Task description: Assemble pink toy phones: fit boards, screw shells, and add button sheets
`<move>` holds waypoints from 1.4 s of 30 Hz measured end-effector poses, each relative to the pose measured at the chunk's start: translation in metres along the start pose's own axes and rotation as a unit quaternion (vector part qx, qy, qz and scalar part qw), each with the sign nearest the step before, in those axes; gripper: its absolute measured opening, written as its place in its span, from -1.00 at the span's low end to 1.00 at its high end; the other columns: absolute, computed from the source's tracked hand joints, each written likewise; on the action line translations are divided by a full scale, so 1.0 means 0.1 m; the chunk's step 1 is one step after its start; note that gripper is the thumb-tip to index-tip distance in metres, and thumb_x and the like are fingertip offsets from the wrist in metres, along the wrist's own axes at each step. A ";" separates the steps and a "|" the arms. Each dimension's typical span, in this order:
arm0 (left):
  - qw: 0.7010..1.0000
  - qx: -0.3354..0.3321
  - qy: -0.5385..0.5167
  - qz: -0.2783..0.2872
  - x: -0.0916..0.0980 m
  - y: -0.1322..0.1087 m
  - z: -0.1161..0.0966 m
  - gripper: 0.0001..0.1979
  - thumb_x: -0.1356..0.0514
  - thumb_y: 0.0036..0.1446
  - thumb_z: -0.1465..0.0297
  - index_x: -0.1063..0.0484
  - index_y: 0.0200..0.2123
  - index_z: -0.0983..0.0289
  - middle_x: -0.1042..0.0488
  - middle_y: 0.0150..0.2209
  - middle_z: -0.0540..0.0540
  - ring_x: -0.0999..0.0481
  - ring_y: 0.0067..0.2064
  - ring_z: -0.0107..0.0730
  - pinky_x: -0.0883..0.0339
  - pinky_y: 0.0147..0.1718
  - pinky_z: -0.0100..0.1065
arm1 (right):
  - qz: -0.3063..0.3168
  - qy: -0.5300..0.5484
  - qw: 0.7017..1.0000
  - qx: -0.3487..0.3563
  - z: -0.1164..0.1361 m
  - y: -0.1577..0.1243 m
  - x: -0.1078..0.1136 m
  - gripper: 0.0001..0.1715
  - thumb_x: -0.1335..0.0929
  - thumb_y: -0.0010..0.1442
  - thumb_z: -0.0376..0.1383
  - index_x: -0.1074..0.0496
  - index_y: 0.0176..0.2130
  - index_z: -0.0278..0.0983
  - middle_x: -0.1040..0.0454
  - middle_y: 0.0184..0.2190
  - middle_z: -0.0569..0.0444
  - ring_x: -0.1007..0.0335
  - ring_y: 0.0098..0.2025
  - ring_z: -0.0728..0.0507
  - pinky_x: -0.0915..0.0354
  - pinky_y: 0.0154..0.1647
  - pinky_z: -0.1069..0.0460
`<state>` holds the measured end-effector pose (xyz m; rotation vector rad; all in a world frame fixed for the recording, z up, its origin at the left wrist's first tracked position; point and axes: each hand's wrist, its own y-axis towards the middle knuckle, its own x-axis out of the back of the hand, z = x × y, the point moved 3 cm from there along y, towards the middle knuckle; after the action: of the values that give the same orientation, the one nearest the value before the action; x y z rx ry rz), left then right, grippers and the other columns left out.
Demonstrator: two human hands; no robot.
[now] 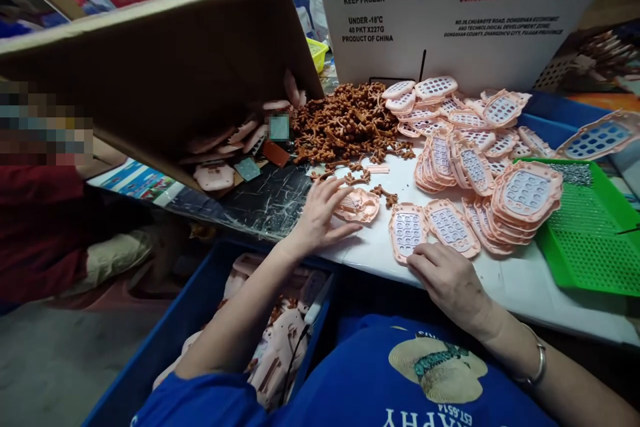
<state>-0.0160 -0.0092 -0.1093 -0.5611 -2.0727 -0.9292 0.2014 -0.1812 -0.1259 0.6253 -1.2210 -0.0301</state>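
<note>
My left hand (323, 217) is over the near side of the table, fingers spread, its fingertips at a pink shell (361, 205) that lies hollow side up. Beside it are small brown bone-shaped pieces (384, 196). My right hand (449, 280) is at the table's front edge, its fingertips on the lower edge of a pink panel with a pale keypad (409, 230); its fingers are close together and their undersides are hidden. A second keypad panel (453, 227) lies just right of that one. Stacks of such panels (527, 193) stand further right.
A heap of brown pieces (345, 123) lies at the back, between a tilted carton (175, 73) and a white box (430, 27). A green tray (590, 227) is at the right. Below the table, a blue bin (200, 287) holds pink shells. A person in red sits at the left.
</note>
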 end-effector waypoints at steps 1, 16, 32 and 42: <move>0.999 -0.010 0.010 0.030 -0.03 0.03 0.01 -0.24 -0.39 -0.10 0.05 -0.35 0.16 0.18 -0.30 0.24 0.26 -0.19 0.30 0.13 0.23 0.33 0.13 | 0.000 0.004 1.000 0.000 -0.01 0.00 0.00 -0.79 -0.25 0.35 -0.39 -0.45 -0.29 -0.30 -0.46 -0.32 0.02 -0.30 -0.27 -0.06 -0.17 -0.21 0.03; 0.988 -0.043 0.122 0.086 -0.01 0.15 0.13 -0.18 -0.24 0.05 -0.07 -0.22 0.26 0.26 -0.40 0.05 0.25 -0.34 0.08 -0.04 -0.04 0.24 0.05 | 0.006 -0.005 0.999 0.032 -0.01 0.08 -0.05 -0.85 -0.26 0.34 -0.42 -0.43 -0.24 -0.33 -0.48 -0.26 -0.01 -0.33 -0.24 -0.11 -0.19 -0.17 -0.01; 0.974 0.047 0.220 0.030 0.01 0.10 0.25 -0.17 -0.22 0.04 -0.11 -0.28 0.20 0.36 -0.40 0.06 0.31 -0.34 0.12 0.01 -0.02 0.25 0.01 | 0.007 -0.053 0.998 0.026 -0.07 0.22 -0.13 -0.89 -0.32 0.30 -0.40 -0.41 -0.14 -0.29 -0.48 -0.18 -0.01 -0.33 -0.21 -0.14 -0.16 -0.18 -0.01; 0.980 0.054 0.190 -0.014 0.08 0.13 0.33 -0.27 -0.22 0.07 -0.07 -0.31 0.16 0.31 -0.43 0.02 0.26 -0.38 0.04 -0.04 -0.18 0.13 -0.04 | 0.014 -0.067 0.997 0.025 -0.05 0.24 -0.10 -0.80 -0.25 0.36 -0.39 -0.42 -0.28 -0.32 -0.48 -0.27 -0.02 -0.33 -0.23 -0.11 -0.16 -0.18 -0.01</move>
<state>-0.0277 0.0250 -0.1109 -0.2730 -1.7748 -0.8588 0.1953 -0.1558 -0.1242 0.6578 -1.3634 -0.0187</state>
